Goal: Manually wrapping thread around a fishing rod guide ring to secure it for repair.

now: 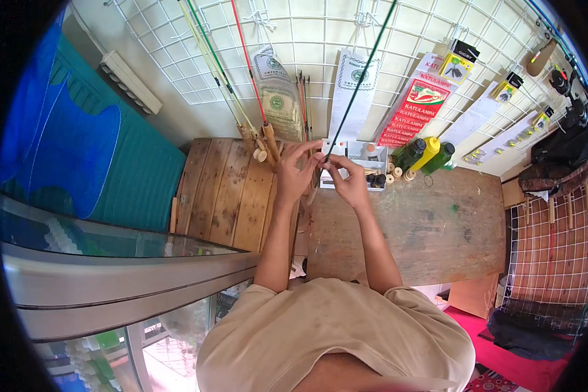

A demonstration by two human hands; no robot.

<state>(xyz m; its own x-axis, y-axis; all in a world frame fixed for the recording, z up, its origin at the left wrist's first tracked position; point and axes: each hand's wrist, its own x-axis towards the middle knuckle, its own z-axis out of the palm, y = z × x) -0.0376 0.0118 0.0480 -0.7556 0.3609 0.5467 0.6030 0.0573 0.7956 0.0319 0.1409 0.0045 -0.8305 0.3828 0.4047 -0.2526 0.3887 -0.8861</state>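
Note:
A thin dark green fishing rod (pixel 361 80) slants down from the upper edge to my two hands, which are close together above the table. My left hand (pixel 297 172) pinches near its lower end, the thumb and forefinger closed on it. Right beside, my right hand (pixel 348 181) grips the same part between thumb and fingertips. The fingers hide the exact spot they work on and any small part there. Just behind my hands stands a white compartment tray (pixel 380 155) with small dark bottles in it.
Several cork-handled rods (pixel 268 140) lean at the left on a plank-topped table (pixel 219 189). Yellow (pixel 427 154) and green (pixel 440 159) bottles and wooden spools (pixel 396 173) stand at the back of the brown worktable (pixel 405 228). A white wire grid (pixel 307 26) holds packets. A metal-framed glass case (pixel 144 268) is near left.

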